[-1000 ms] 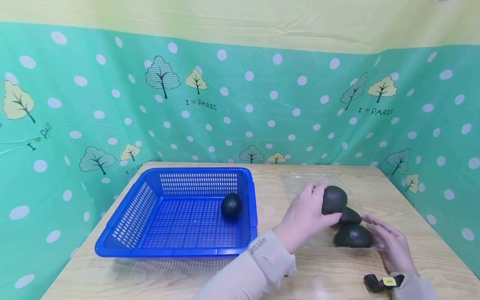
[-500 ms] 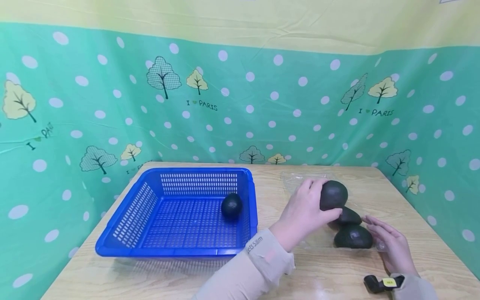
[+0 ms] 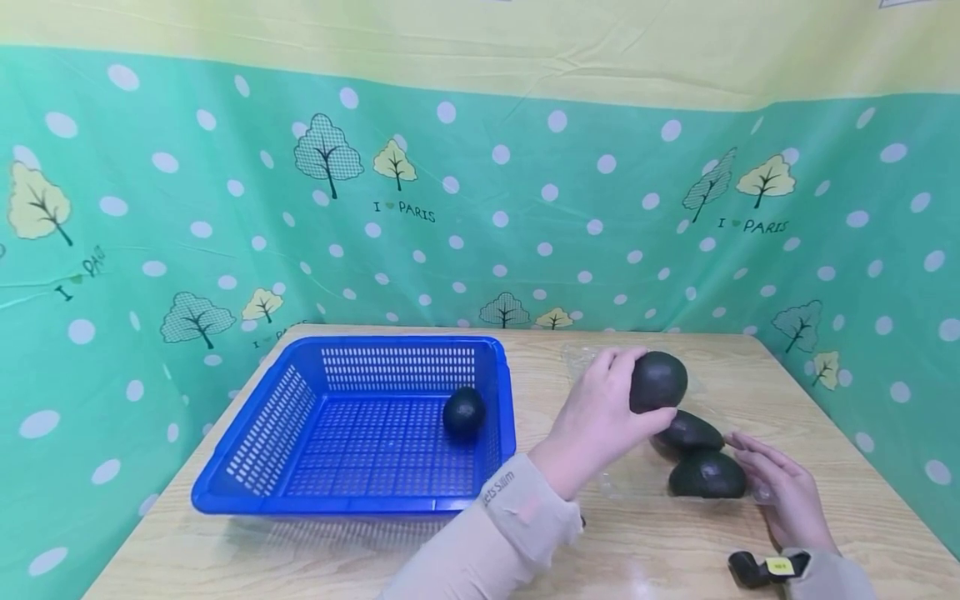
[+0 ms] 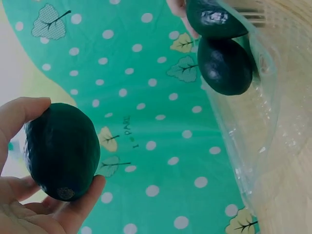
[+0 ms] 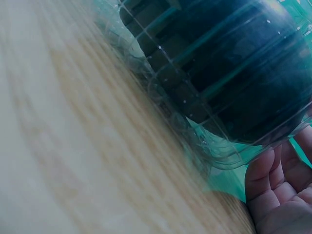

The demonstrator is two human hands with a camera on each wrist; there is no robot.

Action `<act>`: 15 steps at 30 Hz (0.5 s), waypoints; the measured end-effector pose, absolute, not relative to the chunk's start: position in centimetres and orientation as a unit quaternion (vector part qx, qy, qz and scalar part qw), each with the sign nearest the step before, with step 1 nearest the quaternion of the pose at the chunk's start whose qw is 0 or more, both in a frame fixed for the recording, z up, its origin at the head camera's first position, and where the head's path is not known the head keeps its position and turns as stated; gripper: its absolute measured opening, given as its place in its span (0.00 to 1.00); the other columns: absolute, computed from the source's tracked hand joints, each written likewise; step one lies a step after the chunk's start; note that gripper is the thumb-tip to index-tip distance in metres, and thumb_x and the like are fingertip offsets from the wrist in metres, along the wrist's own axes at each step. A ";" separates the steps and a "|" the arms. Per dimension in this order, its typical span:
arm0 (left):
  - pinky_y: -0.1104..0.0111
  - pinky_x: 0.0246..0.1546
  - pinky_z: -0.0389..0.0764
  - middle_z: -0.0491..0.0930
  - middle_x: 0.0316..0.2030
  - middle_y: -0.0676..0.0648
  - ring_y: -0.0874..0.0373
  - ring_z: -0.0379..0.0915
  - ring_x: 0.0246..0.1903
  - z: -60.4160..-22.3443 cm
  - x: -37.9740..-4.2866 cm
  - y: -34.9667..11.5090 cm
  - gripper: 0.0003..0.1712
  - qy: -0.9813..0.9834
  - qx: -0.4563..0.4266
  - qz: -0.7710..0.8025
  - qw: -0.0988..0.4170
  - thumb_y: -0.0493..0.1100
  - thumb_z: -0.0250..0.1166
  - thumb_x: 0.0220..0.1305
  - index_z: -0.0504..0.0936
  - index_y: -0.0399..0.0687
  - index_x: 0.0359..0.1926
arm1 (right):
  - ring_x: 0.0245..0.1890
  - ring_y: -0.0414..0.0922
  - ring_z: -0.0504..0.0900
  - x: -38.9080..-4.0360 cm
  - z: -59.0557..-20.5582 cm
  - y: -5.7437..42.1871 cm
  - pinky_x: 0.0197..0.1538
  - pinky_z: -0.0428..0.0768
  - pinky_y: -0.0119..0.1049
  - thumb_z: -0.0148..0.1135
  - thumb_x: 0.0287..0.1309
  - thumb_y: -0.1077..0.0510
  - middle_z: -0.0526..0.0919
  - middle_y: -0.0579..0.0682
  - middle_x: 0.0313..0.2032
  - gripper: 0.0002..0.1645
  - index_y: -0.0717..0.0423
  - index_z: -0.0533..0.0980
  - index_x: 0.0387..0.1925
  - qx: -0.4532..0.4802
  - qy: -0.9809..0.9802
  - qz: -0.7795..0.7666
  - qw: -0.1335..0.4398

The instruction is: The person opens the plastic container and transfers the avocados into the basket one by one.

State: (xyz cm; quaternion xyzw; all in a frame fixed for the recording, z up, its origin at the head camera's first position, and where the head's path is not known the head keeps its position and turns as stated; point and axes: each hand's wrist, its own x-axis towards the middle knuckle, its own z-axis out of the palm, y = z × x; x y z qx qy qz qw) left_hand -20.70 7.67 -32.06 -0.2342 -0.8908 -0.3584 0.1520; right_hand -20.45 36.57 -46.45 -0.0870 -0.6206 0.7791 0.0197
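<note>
My left hand (image 3: 600,412) grips a dark avocado (image 3: 659,382), thumb and fingers round its sides, raised above two other avocados. In the left wrist view this avocado (image 4: 63,151) stands apart from the others. One avocado (image 3: 690,433) lies behind a nearer avocado (image 3: 707,475), both in a clear plastic container (image 3: 626,483). At the container's right end my right hand (image 3: 787,496) holds its edge, fingertips close to the avocados. Seen from the right wrist, bent fingers (image 5: 261,170) meet the container's corner, with an avocado (image 5: 243,68) behind the clear wall.
A blue plastic basket (image 3: 360,502) stands on the left of the wooden table (image 3: 637,558), with one avocado (image 3: 463,412) against its right side. The container's clear lid (image 3: 581,358) lies toward the back. A patterned curtain (image 3: 525,192) hangs round the table.
My left hand has lifted its avocado slightly and drawn it left, uncovering more of the avocado behind. The right hand stays in place at the container.
</note>
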 end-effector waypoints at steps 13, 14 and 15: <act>0.69 0.50 0.79 0.76 0.57 0.51 0.58 0.77 0.51 -30.6 -20.7 6.4 0.38 -0.882 -0.221 -0.382 0.167 0.55 0.73 0.55 0.72 0.54 0.65 | 0.38 0.27 0.83 -20.5 -46.5 36.6 0.20 0.68 0.22 0.60 0.68 0.59 0.86 0.28 0.42 0.15 0.35 0.84 0.48 -0.086 -0.617 0.782 0.016; 0.69 0.51 0.79 0.76 0.57 0.50 0.57 0.77 0.52 -30.5 -20.7 6.3 0.38 -0.882 -0.219 -0.381 0.168 0.55 0.73 0.55 0.72 0.54 0.66 | 0.38 0.27 0.83 -20.5 -46.5 36.6 0.20 0.68 0.22 0.60 0.68 0.59 0.86 0.28 0.42 0.15 0.35 0.84 0.48 -0.086 -0.616 0.783 0.016; 0.69 0.51 0.79 0.76 0.57 0.50 0.57 0.77 0.52 -30.3 -20.7 6.1 0.38 -0.882 -0.219 -0.381 0.170 0.55 0.73 0.55 0.72 0.53 0.66 | 0.38 0.27 0.83 -20.5 -46.4 36.6 0.20 0.68 0.22 0.60 0.68 0.59 0.86 0.28 0.42 0.16 0.35 0.84 0.48 -0.085 -0.617 0.782 0.016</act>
